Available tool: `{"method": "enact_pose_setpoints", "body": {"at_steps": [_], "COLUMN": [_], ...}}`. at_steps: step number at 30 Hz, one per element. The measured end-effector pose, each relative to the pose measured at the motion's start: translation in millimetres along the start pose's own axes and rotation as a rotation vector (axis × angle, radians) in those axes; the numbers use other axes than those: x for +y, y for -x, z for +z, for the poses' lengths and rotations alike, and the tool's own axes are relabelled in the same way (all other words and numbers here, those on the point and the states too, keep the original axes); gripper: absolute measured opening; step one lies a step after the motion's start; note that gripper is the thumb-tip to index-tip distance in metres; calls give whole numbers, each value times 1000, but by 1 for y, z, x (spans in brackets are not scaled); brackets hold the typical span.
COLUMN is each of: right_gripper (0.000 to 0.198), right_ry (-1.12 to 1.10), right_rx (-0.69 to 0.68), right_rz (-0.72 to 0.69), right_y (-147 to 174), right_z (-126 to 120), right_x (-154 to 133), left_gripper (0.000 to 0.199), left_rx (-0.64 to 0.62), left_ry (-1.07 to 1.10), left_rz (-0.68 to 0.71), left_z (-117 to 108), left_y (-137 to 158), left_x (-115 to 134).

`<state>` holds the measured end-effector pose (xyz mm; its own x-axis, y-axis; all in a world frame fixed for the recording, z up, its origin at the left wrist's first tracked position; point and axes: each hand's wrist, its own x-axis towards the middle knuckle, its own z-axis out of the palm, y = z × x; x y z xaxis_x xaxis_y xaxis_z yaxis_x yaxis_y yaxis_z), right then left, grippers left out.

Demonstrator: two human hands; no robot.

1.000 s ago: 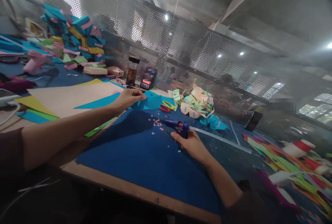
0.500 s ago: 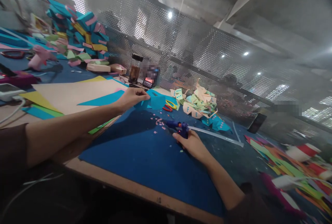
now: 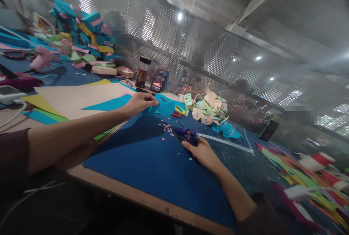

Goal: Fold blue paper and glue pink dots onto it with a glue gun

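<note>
My left hand [image 3: 140, 103] pinches a folded piece of blue paper [image 3: 166, 107], held a little above the table. In my right hand [image 3: 203, 151] is a blue hot glue gun [image 3: 188, 133], its nozzle pointing left, with a long clear glue stick [image 3: 226, 142] sticking out of its back. Small pink paper squares [image 3: 165, 127] lie scattered near the nozzle. Behind the blue paper rest scissors with red and yellow handles [image 3: 179, 111]; their blades are partly hidden by the paper.
A heap of cut paper shapes [image 3: 209, 106] lies beyond the glue gun. Large paper sheets [image 3: 73, 98] are stacked at left, below a tall pile of folded paper pieces [image 3: 84, 31]. A jar [image 3: 142, 71] and phone [image 3: 156, 85] stand at the back. Coloured strips [image 3: 294, 169] lie right.
Almost nothing differs. The blue paper in my left hand has tilted very slightly, and the view has shifted a little; the glue gun stays in my right hand.
</note>
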<state>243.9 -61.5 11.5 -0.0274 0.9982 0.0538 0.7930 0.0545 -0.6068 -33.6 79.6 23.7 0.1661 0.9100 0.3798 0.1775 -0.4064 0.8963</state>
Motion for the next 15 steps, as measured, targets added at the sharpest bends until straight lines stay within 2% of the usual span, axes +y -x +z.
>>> {"method": "enact_pose_setpoints", "body": {"at_steps": [15], "right_gripper": [30], "right_ry": [8], "right_rx": [17], "right_rz": [-1], "right_y": [-3], "right_z": [2], "right_x": [-1], "left_gripper": [19], "left_rx": [-9], "left_ry": [-10], "left_rz": [4], "left_z": [2], "left_y": [1], "left_x": [-1]}}
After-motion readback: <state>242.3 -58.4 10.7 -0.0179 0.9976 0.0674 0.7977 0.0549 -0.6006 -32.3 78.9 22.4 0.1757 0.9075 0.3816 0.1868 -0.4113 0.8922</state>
